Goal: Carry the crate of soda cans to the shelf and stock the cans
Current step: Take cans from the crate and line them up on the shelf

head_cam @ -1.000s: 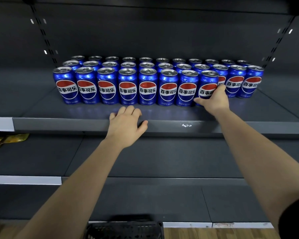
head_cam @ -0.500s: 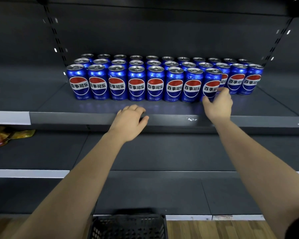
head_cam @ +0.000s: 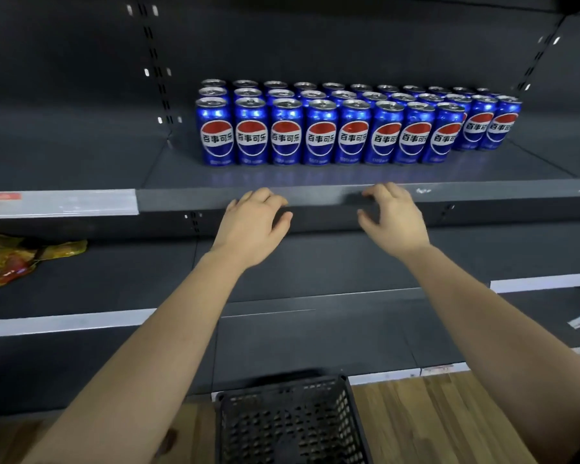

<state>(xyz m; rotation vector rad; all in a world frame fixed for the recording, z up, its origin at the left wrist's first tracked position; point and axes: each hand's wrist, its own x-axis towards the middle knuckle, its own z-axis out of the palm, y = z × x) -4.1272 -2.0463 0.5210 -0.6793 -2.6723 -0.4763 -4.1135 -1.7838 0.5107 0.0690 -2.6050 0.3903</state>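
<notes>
Several blue soda cans (head_cam: pixel 320 132) stand upright in three rows on the dark grey shelf (head_cam: pixel 315 177). My left hand (head_cam: pixel 253 226) hovers just in front of the shelf's front lip, fingers loosely curled, holding nothing. My right hand (head_cam: pixel 394 219) is level with it to the right, fingers relaxed and empty, apart from the cans. The black plastic crate (head_cam: pixel 292 423) sits on the wooden floor below, between my forearms; what shows of its inside holds no cans.
Lower dark shelves (head_cam: pixel 315 269) run beneath the stocked one. A crumpled yellow and red snack bag (head_cam: pixel 17 259) lies on the shelf at the left. Slotted uprights (head_cam: pixel 154 61) flank the bay. Bare shelf lies left and right of the cans.
My right hand has let go of the front-row can and pulled back to the shelf edge. My left hand drew back slightly. The view has shifted left and down, showing more of the crate.
</notes>
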